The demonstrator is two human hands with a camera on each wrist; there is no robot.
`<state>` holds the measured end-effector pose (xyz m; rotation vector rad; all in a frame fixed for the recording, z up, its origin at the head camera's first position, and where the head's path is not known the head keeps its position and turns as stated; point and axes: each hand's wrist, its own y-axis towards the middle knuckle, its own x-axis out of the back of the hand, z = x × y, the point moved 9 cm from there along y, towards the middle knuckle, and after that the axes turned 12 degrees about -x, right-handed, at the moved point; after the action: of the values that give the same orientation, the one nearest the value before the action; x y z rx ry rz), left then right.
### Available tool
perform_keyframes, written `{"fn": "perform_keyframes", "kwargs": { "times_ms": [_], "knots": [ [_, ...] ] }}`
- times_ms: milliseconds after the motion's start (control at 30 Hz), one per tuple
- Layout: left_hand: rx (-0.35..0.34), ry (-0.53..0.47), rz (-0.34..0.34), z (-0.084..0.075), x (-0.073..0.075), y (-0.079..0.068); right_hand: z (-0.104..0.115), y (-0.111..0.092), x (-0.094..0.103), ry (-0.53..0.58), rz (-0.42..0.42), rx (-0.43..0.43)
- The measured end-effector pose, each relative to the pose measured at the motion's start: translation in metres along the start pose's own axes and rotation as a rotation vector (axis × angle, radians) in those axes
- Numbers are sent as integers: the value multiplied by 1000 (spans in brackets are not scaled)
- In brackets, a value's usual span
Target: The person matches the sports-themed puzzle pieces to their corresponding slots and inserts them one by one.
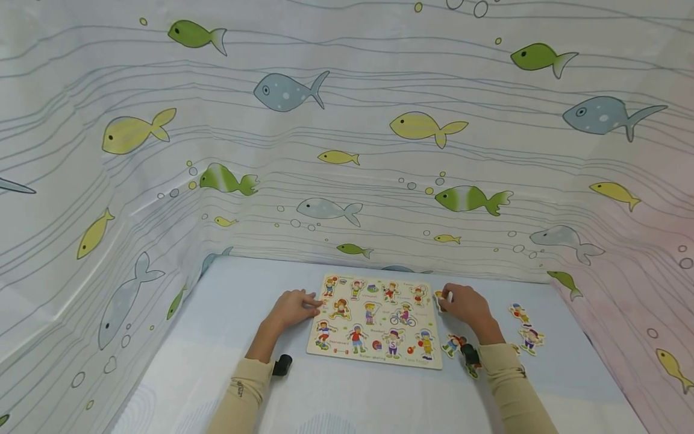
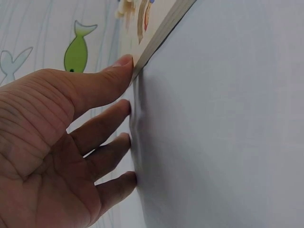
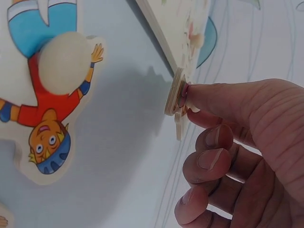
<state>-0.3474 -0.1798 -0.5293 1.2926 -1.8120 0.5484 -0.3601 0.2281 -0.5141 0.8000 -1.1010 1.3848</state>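
A wooden peg puzzle board (image 1: 355,337) with printed sports figures lies flat on the table. My left hand (image 1: 295,310) is at its left edge; in the left wrist view the thumb (image 2: 118,71) touches the board's edge and the other visible fingers reach down to the tabletop, loosely extended. Just off the board's upper right side, my right hand (image 1: 463,304) pinches a small wooden puzzle piece (image 3: 174,97) between thumb and forefinger. The piece is turned edge-on in the right wrist view, so its picture is mostly hidden. The other right fingers are curled loosely.
More figure pieces lie right of the board: one in a red shirt (image 3: 45,109) below my right hand, and two (image 1: 518,314) farther right. My right forearm covers part of that area. A fish-patterned sheet (image 1: 379,181) rises behind the table (image 1: 217,337) and along its sides.
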Motion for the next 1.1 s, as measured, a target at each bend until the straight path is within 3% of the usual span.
{"fn": "perform_keyframes", "kwargs": {
  "times_ms": [1100],
  "knots": [
    [12,-6,3,0,-1,1,48,-24,11,-7,-39,49]
  ]
}}
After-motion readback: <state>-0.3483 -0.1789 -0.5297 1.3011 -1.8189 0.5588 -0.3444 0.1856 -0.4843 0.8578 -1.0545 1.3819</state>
